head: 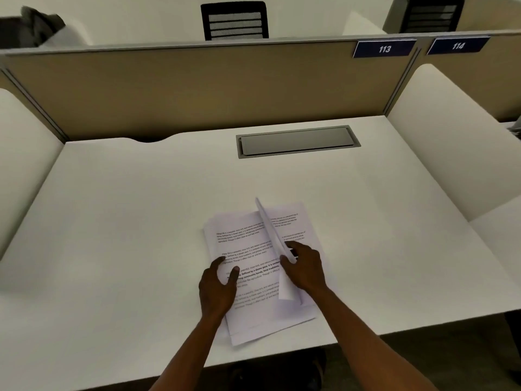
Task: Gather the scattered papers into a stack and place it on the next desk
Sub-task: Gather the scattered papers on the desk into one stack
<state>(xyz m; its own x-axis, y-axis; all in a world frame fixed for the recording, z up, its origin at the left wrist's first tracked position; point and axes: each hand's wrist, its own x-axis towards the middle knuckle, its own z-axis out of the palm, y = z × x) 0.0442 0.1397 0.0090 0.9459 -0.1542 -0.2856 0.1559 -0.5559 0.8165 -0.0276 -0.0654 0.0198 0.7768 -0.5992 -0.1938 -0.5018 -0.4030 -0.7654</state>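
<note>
Soft, even light falls from overhead, a bit dim and warm. The white tabletop (141,221) shows no hard glare. Faint, diffuse shadows sit under both hands and beside the lifted sheet (272,232). The wide lens bends the partition (197,88) and the tabletop edges outward toward the corners. Printed text on the papers (248,249) is soft and mostly unreadable; the far left corner smears with blur.

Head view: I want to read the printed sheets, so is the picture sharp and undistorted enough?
Head view: the papers show text only as soft, mostly unreadable lines; wide-angle bending curves the partition and desk edges; lighting is even, no glare on the sheets.
</note>
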